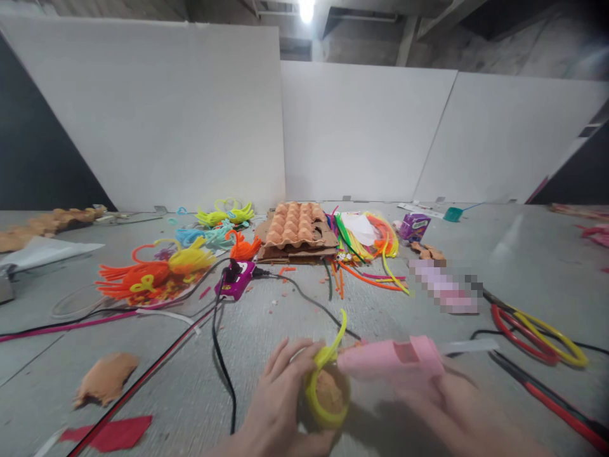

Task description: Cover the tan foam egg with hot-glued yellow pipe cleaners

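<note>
My left hand (284, 397) is wrapped around a small cup-like piece (328, 390), brown inside like egg-carton pulp and ringed with yellow. A yellow pipe cleaner (339, 331) curls up from its top edge. In my right hand (451, 406), somewhat blurred, is a pink hot glue gun (392, 362) with a white glue stick (471, 346) out of its back. The gun's nose points left at the cup's upper right edge. Whether its tip touches the cup I cannot tell.
Behind my hands stand stacked egg cartons (297, 225) and a purple power strip (235, 280) with trailing cords. Orange and yellow pipe-cleaner pieces (147, 279) lie left. A purple box (415, 226) and several cables (537, 333) are right. A carton scrap (107, 377) lies near left.
</note>
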`<control>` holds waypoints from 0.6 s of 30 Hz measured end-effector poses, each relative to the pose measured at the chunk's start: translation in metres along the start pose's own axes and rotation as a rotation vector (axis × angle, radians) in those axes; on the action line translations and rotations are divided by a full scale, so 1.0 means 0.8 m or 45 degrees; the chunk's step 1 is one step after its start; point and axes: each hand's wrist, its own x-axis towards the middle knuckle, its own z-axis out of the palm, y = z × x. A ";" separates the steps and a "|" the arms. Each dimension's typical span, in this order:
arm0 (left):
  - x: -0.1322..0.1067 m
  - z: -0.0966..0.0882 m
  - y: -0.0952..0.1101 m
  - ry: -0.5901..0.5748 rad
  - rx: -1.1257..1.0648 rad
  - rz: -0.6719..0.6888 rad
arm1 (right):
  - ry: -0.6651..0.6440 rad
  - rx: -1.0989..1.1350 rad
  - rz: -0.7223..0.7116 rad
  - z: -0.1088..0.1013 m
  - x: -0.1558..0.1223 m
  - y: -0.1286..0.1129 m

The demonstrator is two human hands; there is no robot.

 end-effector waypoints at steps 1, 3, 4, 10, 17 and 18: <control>0.000 0.000 0.000 -0.003 0.003 0.001 | -0.014 -0.002 -0.001 0.000 0.000 0.000; 0.000 -0.001 0.000 -0.008 0.004 0.006 | -0.036 -0.010 -0.017 0.000 -0.001 0.001; 0.000 -0.001 0.000 -0.009 0.002 0.009 | -0.026 -0.014 -0.030 0.000 -0.001 0.002; -0.001 0.000 0.001 -0.023 0.000 0.015 | 0.070 0.014 -0.097 -0.003 0.000 -0.004; -0.002 0.002 -0.001 0.005 -0.003 0.020 | -0.063 0.041 0.073 -0.003 0.002 -0.001; -0.002 0.002 -0.001 0.007 -0.004 0.020 | -0.081 0.054 0.083 -0.002 0.002 0.000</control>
